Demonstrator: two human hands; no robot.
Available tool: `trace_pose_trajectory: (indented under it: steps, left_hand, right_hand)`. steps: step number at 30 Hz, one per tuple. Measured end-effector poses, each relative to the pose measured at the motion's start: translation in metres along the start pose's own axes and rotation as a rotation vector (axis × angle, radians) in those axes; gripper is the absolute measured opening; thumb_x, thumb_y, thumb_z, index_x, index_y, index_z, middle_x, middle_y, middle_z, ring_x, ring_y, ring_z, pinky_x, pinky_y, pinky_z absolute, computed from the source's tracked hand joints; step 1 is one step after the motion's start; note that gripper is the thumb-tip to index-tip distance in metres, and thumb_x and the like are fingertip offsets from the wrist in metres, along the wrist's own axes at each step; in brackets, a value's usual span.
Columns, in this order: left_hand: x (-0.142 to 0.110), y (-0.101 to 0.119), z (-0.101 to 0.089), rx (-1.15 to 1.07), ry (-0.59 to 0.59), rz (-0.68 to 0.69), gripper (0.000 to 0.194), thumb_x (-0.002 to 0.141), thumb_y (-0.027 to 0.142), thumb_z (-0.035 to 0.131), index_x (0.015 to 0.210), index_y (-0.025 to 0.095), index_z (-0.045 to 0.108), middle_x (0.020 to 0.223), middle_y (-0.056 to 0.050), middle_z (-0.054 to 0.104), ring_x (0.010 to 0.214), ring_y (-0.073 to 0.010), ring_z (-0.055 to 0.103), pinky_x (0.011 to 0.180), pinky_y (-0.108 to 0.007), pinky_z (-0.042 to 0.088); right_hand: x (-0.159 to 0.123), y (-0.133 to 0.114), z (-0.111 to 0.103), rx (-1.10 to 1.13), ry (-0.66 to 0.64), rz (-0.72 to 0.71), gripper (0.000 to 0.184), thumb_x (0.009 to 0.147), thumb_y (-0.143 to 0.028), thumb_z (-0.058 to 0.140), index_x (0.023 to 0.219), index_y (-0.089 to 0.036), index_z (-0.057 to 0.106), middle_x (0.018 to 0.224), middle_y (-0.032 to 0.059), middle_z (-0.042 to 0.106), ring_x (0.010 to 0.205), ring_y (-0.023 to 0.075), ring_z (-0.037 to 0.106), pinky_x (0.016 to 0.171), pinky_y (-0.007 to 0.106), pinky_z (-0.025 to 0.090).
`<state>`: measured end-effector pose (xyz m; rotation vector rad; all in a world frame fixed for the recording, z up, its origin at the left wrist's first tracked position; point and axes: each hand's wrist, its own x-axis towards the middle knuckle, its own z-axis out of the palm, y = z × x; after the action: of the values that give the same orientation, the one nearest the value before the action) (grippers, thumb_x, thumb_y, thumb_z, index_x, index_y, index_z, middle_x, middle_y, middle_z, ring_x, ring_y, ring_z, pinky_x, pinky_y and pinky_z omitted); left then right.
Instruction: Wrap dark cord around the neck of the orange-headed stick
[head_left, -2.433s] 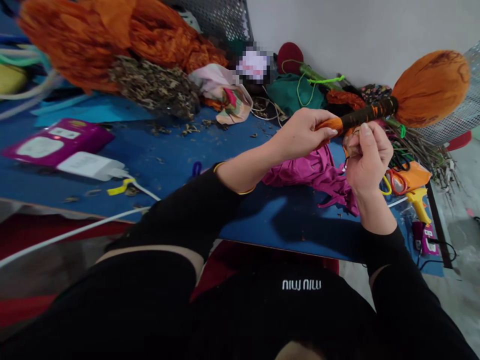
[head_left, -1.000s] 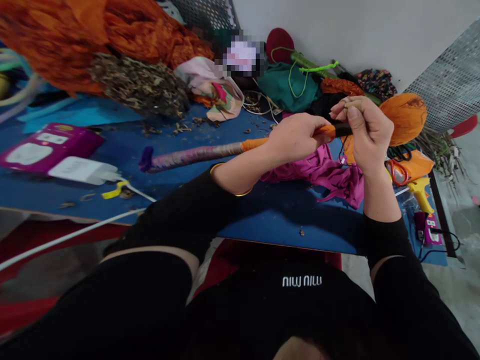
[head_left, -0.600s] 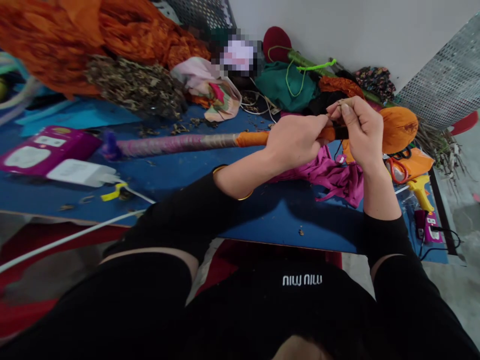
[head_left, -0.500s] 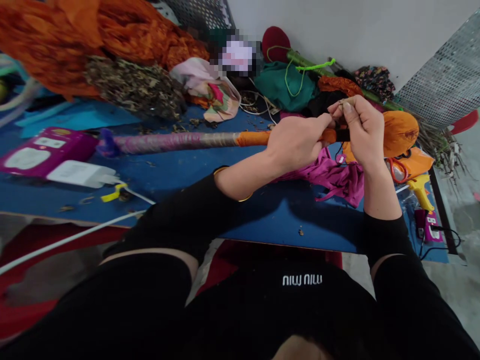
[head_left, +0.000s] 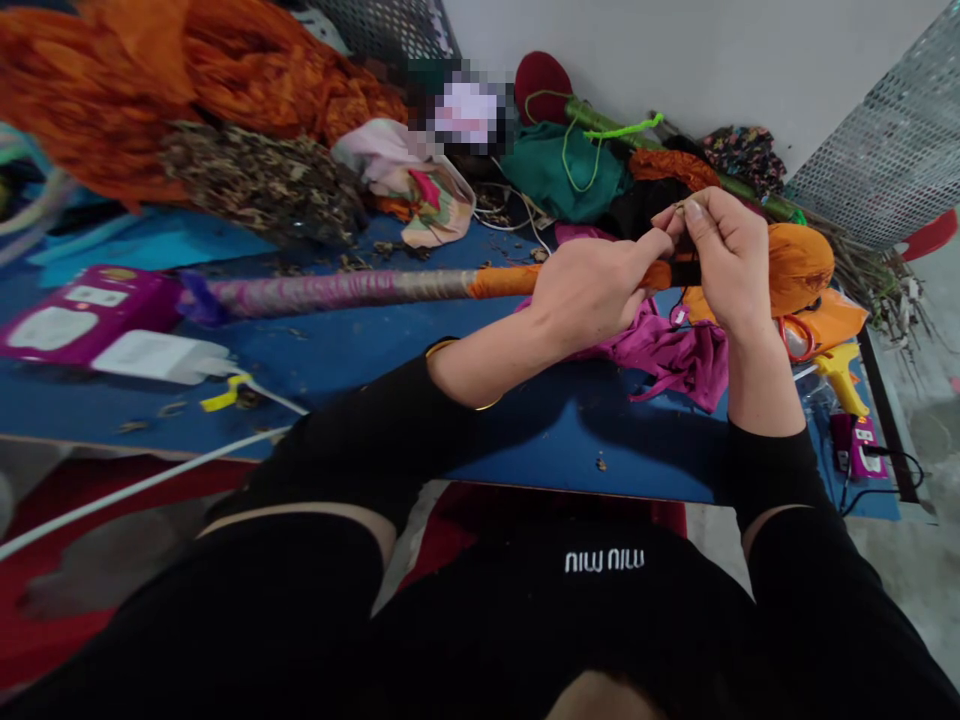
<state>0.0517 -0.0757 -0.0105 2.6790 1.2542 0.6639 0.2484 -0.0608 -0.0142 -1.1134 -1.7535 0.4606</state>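
Note:
A long stick (head_left: 322, 293) wrapped in purple, grey and orange material lies across the view. My left hand (head_left: 589, 285) is closed round its orange-wrapped part, with the thumb side toward the right. My right hand (head_left: 727, 250) is closed in a pinch just beside it, at the stick's dark section; a tiny brownish bit shows at its fingertips, too small to name. Beyond the right wrist is a rounded orange cloth bundle (head_left: 801, 268), in line with the stick. Crumpled magenta cloth (head_left: 675, 355) lies below both hands.
Orange fabric (head_left: 277, 65), dried plant matter (head_left: 255, 175) and green cloth (head_left: 562, 170) crowd the back of the blue table (head_left: 375, 370). A purple power strip (head_left: 90, 315) with a white plug sits left. A yellow glue gun (head_left: 844, 375) and thin twigs (head_left: 885, 270) are at right.
Both hands keep almost the same place and grip. The view has shifted slightly, so the things at the back and left appear a little further left.

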Motion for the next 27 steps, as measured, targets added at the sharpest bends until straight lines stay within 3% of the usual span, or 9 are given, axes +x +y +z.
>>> trace_pose_trajectory:
  steps: [7,15,19,21,24,27]
  left_hand:
    - [-0.001,-0.002,0.004,0.012,0.025,0.044,0.050,0.097,0.020,0.061,0.145,0.027,0.069,0.106,-0.005,0.085,0.094,-0.0234,0.080,0.079,-0.030,0.055]
    - [-0.001,-0.010,0.014,0.061,0.074,0.123,0.039,0.102,0.023,0.053,0.133,0.021,0.075,0.110,-0.009,0.085,0.097,-0.0259,0.080,0.081,-0.034,0.055]
    - [-0.001,-0.009,0.010,0.081,0.052,0.088,0.037,0.102,0.023,0.053,0.131,0.024,0.077,0.113,-0.007,0.085,0.100,-0.0251,0.080,0.084,-0.034,0.056]
    - [0.000,-0.009,0.005,0.073,0.037,0.059,0.038,0.102,0.022,0.054,0.132,0.026,0.077,0.116,-0.007,0.085,0.104,-0.0255,0.080,0.087,-0.035,0.057]
    - [0.002,-0.016,-0.002,0.038,0.054,0.009,0.040,0.102,0.024,0.056,0.137,0.028,0.076,0.121,-0.007,0.085,0.109,-0.0270,0.080,0.091,-0.037,0.057]
    - [0.005,-0.027,-0.009,-0.005,0.106,-0.039,0.038,0.101,0.029,0.061,0.136,0.031,0.076,0.122,-0.006,0.085,0.112,-0.0279,0.080,0.093,-0.038,0.058]
  right_hand:
    - [0.002,0.000,0.001,0.018,0.022,0.041,0.045,0.105,-0.068,0.062,0.084,-0.028,0.064,0.095,0.0057,0.078,0.105,0.0247,0.078,0.095,0.042,0.068]
    - [0.002,-0.003,0.007,0.082,0.014,0.054,0.051,0.102,-0.072,0.065,0.078,-0.027,0.065,0.094,0.0046,0.081,0.089,0.0215,0.078,0.085,0.037,0.068]
    - [0.002,-0.015,0.008,0.190,0.078,0.067,0.051,0.093,-0.071,0.077,0.071,-0.026,0.067,0.099,0.0032,0.083,0.073,0.0150,0.074,0.075,0.032,0.064]
    - [0.001,-0.020,0.002,0.280,0.110,0.117,0.045,0.089,-0.065,0.084,0.072,-0.025,0.070,0.091,0.0016,0.080,0.066,0.0131,0.072,0.065,0.030,0.062]
    - [0.000,-0.024,-0.021,0.383,0.131,0.184,0.033,0.092,-0.046,0.087,0.072,-0.024,0.072,0.067,-0.0022,0.072,0.046,0.0096,0.062,0.042,0.024,0.046]
    - [-0.003,-0.022,-0.055,0.358,0.126,0.143,0.029,0.094,-0.028,0.083,0.068,-0.020,0.074,0.069,0.0004,0.076,0.033,0.0042,0.049,0.032,0.024,0.022]
